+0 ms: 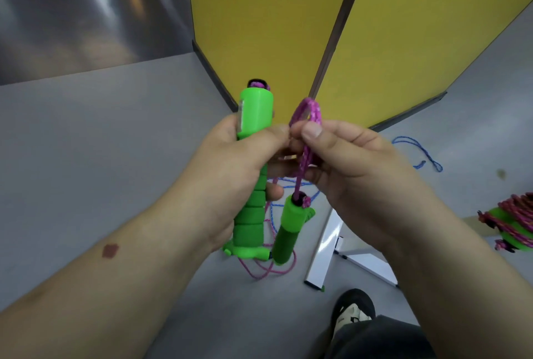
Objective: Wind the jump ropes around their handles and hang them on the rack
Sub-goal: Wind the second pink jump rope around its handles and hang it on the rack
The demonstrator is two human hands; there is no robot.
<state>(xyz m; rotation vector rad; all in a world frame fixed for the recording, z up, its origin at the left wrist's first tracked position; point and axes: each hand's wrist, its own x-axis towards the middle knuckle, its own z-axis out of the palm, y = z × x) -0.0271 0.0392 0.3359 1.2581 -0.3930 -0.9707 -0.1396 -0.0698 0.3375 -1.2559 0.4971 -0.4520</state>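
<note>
While left hand (230,162) grips upright green handle (253,174), right hand (346,162) pinches doubled pink rope (305,116); second handle (288,231) dangles below on rope. No readable writing.

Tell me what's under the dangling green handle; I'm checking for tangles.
Below the dangling green handle, loose pink rope loops over the grey floor, with a bit of blue rope behind. The handles and left hand hide whether they cross.
</note>
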